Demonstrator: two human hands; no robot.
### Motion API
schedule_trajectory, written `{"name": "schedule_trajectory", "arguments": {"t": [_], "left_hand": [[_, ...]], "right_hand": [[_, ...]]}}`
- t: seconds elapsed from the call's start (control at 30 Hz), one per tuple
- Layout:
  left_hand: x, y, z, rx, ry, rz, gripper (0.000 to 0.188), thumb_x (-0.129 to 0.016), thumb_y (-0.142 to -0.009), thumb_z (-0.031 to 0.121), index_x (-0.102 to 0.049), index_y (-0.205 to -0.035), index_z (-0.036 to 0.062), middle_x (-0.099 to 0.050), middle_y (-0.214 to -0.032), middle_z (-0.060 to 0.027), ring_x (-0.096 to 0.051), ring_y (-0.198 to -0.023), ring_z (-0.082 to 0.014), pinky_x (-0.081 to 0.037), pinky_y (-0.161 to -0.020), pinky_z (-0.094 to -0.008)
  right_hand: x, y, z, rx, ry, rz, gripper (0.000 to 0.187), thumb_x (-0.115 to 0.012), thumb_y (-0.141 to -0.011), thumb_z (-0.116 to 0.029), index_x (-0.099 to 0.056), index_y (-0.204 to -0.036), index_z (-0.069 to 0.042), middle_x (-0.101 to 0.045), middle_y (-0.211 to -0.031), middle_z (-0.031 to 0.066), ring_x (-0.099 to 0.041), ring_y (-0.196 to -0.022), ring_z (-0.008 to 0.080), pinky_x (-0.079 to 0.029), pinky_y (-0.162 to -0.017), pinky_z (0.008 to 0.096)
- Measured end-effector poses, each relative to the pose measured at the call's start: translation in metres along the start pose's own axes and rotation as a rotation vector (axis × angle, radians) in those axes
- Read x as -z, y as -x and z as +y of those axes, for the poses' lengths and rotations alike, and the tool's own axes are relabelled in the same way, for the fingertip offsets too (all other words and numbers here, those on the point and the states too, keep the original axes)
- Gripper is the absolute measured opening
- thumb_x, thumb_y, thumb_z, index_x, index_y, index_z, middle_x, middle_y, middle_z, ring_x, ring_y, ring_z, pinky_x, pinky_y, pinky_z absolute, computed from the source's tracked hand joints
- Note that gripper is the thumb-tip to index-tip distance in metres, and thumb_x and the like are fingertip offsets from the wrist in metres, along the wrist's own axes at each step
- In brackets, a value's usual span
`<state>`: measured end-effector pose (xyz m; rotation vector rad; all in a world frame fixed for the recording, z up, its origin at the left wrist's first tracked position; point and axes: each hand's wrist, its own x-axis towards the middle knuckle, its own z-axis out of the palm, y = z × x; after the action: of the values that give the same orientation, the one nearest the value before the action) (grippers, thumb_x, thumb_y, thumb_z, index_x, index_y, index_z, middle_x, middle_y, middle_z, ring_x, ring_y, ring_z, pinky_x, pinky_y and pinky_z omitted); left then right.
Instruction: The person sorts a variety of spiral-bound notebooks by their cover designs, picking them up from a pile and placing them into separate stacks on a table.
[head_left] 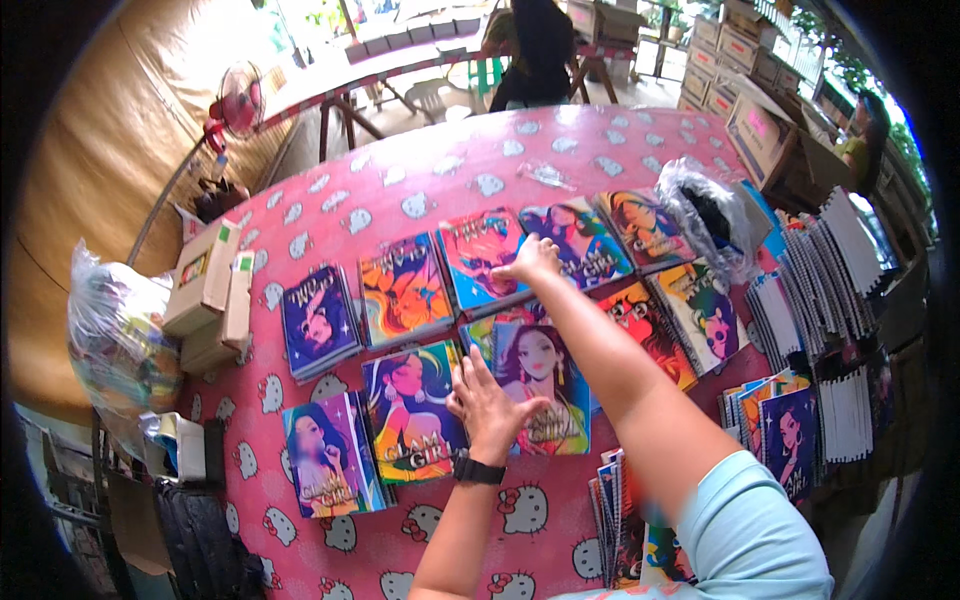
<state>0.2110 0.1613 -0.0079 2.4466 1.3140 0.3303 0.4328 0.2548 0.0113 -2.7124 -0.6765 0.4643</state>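
Stacks of spiral notebooks with bright illustrated covers stand in two rows on the table. My left hand (488,408), with a dark band on the wrist, lies fingers spread between a purple and yellow notebook (413,405) and a notebook showing a long-haired figure (538,375). That second notebook lies slightly askew on its stack. Farther off, my right hand (535,262) is stretched over the back row, thumb and fingers apart. It touches the seam between a pink and blue notebook (480,245) and a dark blue one (590,245). Neither hand lifts anything.
A pink patterned cloth (420,205) covers the table. Crumpled clear plastic (705,215) sits beyond the right stacks. More notebooks (815,270) are piled at the right edge, cardboard boxes (205,285) at the left. A person in dark clothing (535,50) is at the back.
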Motion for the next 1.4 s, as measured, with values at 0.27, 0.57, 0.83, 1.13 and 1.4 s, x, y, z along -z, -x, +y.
{"name": "schedule_trajectory", "arguments": {"t": [0.27, 0.57, 0.83, 1.13, 1.4], "left_hand": [[-0.001, -0.03, -0.023, -0.156, 0.416, 0.301, 0.071, -0.074, -0.068, 0.021, -0.037, -0.125, 0.0004, -0.051, -0.108, -0.0159, -0.052, -0.096, -0.0279, -0.041, -0.083, -0.0375], [0.13, 0.079, 0.06, 0.002, 1.743, -0.061, 0.025, -0.06, -0.08, 0.003, -0.052, -0.104, 0.0069, -0.057, -0.095, -0.0013, -0.053, -0.081, -0.0085, -0.042, -0.075, -0.0216], [0.012, 0.181, 0.08, -0.031, 1.153, -0.146, 0.068, -0.065, -0.078, 0.039, -0.037, -0.126, -0.0005, -0.035, -0.121, -0.0161, -0.033, -0.114, -0.0252, -0.026, -0.099, -0.0358], [-0.006, 0.225, 0.077, -0.058, 1.364, -0.429, 0.108, -0.069, -0.069, 0.044, 0.0, -0.139, -0.0003, 0.004, -0.145, -0.0231, 0.004, -0.136, -0.0292, -0.004, -0.109, -0.0366], [0.008, 0.156, 0.038, -0.264, 1.257, -0.105, 0.109, -0.064, -0.071, 0.053, 0.0, -0.138, -0.0037, -0.003, -0.144, -0.022, 0.002, -0.135, -0.0328, -0.002, -0.108, -0.0407]], "right_hand": [[0.065, 0.009, 0.027, 0.443, -0.098, 0.329, 0.046, -0.064, -0.075, -0.028, -0.046, -0.104, 0.003, -0.058, -0.097, 0.0253, -0.056, -0.096, 0.0389, -0.045, -0.083, 0.0448], [0.283, 0.291, 0.246, 0.767, -1.68, -0.075, 0.036, -0.059, -0.082, -0.022, -0.049, -0.11, -0.002, -0.056, -0.101, 0.0095, -0.056, -0.09, 0.0156, -0.047, -0.078, 0.0278], [0.112, 0.398, 0.349, 0.107, -0.349, 0.292, 0.046, -0.072, -0.069, -0.031, -0.048, -0.096, -0.002, -0.049, -0.094, 0.0099, -0.046, -0.091, 0.0209, -0.038, -0.082, 0.035], [0.11, 0.376, 0.338, -0.079, -1.024, -0.342, 0.105, -0.072, -0.065, -0.037, -0.008, -0.141, -0.003, -0.029, -0.137, 0.0166, -0.03, -0.125, 0.0252, -0.026, -0.102, 0.0353], [0.17, 0.337, 0.26, 0.272, -0.955, 0.014, 0.092, -0.066, -0.066, -0.017, -0.014, -0.14, -0.004, -0.021, -0.142, 0.017, -0.02, -0.132, 0.0258, -0.026, -0.103, 0.0374]]}}
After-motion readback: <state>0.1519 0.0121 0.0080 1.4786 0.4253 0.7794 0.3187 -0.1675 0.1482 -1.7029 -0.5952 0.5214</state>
